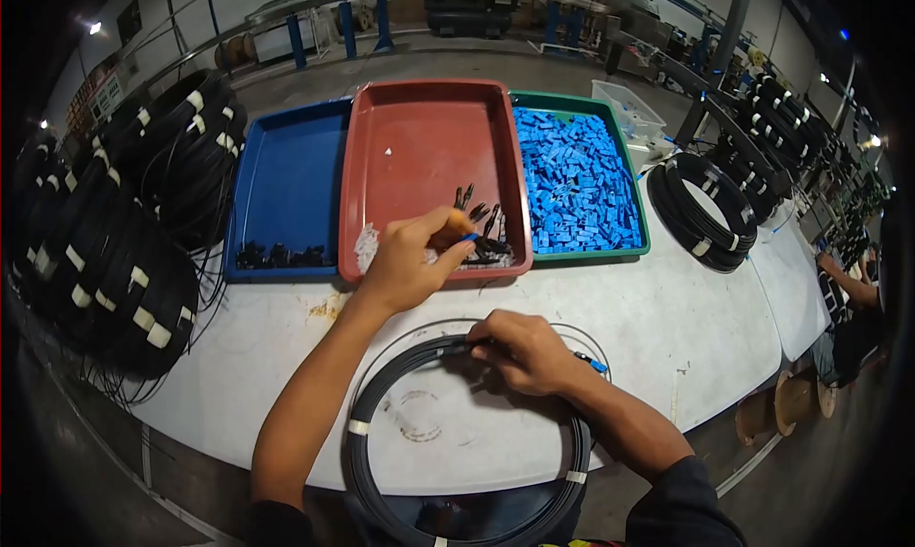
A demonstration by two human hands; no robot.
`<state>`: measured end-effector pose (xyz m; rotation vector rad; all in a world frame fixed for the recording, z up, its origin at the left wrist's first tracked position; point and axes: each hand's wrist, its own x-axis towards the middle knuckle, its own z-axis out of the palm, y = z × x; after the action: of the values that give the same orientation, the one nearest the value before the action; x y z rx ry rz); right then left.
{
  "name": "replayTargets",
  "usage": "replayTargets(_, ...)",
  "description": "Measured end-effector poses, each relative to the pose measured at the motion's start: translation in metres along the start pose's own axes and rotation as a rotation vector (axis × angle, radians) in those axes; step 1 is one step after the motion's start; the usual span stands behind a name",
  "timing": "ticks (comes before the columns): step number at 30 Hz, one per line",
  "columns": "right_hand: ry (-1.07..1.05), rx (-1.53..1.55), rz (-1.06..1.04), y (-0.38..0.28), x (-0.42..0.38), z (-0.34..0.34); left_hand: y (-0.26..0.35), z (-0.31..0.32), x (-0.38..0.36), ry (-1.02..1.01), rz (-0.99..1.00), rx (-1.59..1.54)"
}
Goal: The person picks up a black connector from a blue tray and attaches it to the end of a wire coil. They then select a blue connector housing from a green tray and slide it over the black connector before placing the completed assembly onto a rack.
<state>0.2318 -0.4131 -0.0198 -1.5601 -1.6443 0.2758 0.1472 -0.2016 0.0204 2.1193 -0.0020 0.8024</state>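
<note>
A coil of black cable, bound with pale tape, lies on the white table at its near edge. My right hand is closed on the coil's far side. A blue connector at a cable end sticks out to the right of that hand. Over the near edge of the red tray, my left hand pinches a small blue piece, partly hidden by the fingers. Black clips and clear small pieces lie in the red tray, around and below my left hand.
A blue tray holds small black parts. The green tray holds many blue connectors. Cable coils are stacked at left; another coil lies at right. A clear box stands behind. Another person's arm shows far right.
</note>
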Motion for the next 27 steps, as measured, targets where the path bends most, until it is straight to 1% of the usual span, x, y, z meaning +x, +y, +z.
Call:
replayTargets(2,0.061,0.009,0.013,0.0,0.0,0.002,-0.011,-0.009,-0.027,0.024,0.003,0.017)
replayTargets(4,0.082,-0.005,0.063,-0.005,0.001,0.0,-0.016,-0.013,-0.052,0.053,-0.108,-0.032)
replayTargets(5,0.114,-0.01,0.063,-0.006,0.002,0.001,-0.018,-0.014,-0.059,0.079,-0.058,-0.002)
replayTargets(6,0.108,-0.005,0.075,-0.006,0.003,0.0,-0.018,-0.016,-0.062,0.075,-0.07,-0.008)
replayTargets(8,0.116,-0.015,0.087,-0.009,0.003,-0.001,-0.015,-0.021,-0.067,0.029,-0.047,0.08)
replayTargets(10,0.101,-0.002,0.107,-0.007,0.003,0.0,-0.015,-0.017,-0.071,0.052,-0.083,0.037)
replayTargets(13,0.208,0.027,0.102,-0.001,0.002,0.003,-0.017,-0.012,-0.076,0.005,-0.085,0.025)
replayTargets(20,0.257,0.015,0.161,0.001,0.001,0.002,-0.013,-0.006,-0.079,0.013,-0.063,-0.001)
replayTargets(23,0.246,0.003,0.141,0.0,0.001,0.002,-0.009,-0.005,-0.078,0.015,-0.078,0.003)
replayTargets(25,0.235,-0.025,0.068,-0.003,0.001,0.002,-0.007,-0.001,-0.079,0.052,-0.182,-0.11)
replayTargets(26,0.237,-0.024,0.074,-0.004,0.001,0.002,-0.007,0.0,-0.08,0.047,-0.184,-0.112)
replayTargets(27,0.247,-0.025,0.062,-0.006,0.002,0.002,-0.009,0.001,-0.081,0.043,-0.14,-0.106)
